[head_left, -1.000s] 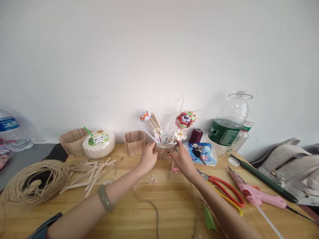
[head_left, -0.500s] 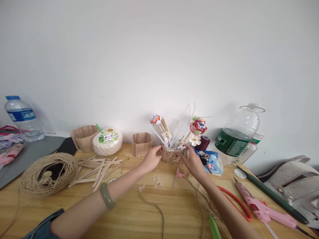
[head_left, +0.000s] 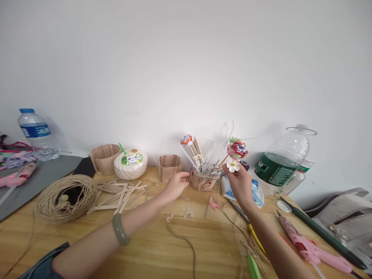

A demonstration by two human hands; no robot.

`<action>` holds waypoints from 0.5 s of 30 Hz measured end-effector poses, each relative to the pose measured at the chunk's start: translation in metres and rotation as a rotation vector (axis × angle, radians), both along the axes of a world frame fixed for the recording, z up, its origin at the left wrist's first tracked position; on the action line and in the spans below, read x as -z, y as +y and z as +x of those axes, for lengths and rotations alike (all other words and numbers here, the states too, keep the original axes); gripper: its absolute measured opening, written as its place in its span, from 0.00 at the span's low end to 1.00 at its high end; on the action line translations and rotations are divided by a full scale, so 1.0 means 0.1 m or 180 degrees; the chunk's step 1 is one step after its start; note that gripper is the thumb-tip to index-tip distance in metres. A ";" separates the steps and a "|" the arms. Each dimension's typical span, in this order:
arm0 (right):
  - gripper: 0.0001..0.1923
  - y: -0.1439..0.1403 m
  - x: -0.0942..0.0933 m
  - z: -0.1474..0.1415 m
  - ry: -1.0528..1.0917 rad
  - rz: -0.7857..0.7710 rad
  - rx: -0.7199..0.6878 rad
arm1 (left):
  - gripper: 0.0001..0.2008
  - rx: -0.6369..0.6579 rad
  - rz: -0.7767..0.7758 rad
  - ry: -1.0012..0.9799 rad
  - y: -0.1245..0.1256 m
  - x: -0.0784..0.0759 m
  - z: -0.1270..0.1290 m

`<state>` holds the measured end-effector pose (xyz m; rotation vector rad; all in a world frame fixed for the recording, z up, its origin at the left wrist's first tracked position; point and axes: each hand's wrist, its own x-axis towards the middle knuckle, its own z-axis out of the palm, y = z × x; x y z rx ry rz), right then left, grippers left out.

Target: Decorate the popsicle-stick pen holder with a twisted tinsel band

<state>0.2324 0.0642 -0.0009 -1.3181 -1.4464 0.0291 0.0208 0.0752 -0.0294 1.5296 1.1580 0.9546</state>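
A small twine-wrapped holder [head_left: 204, 181] stands at the back of the wooden table [head_left: 151, 248], stuffed with sticks, clear straws and paper flowers [head_left: 237, 148]. My left hand [head_left: 175, 185] hovers just left of it with fingers apart, holding nothing. My right hand [head_left: 240, 183] is raised right of the holder, and its fingertips pinch the stem of a small white flower [head_left: 233, 165].
A craft-stick cup [head_left: 169, 167], a white coconut drink [head_left: 130, 164] and a fluted stick basket [head_left: 104, 159] line the back. Loose sticks [head_left: 122, 192] and a twine coil [head_left: 66, 197] lie left. Scissors [head_left: 250, 230], a pink glue gun [head_left: 308, 246] and a large bottle [head_left: 283, 161] sit right.
Both hands have let go of the holder. My left hand opened beside it, and my right hand rose to the white flower. The view panned left.
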 end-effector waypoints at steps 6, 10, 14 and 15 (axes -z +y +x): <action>0.12 -0.03 0.01 0.04 0.0019 0.0179 -0.0127 | 0.11 0.0031 -0.0085 0.0060 -0.07 -0.05 -0.04; 0.10 -0.06 0.01 0.04 0.0008 0.0203 -0.0260 | 0.15 0.0045 -0.0083 0.0070 -0.12 -0.08 -0.05; 0.09 -0.07 0.04 0.04 0.0081 0.0157 -0.0382 | 0.16 0.0049 -0.0064 0.0084 -0.13 -0.08 -0.06; 0.09 -0.07 0.05 0.04 0.0124 0.0145 -0.0397 | 0.16 0.0051 -0.0057 0.0089 -0.12 -0.07 -0.06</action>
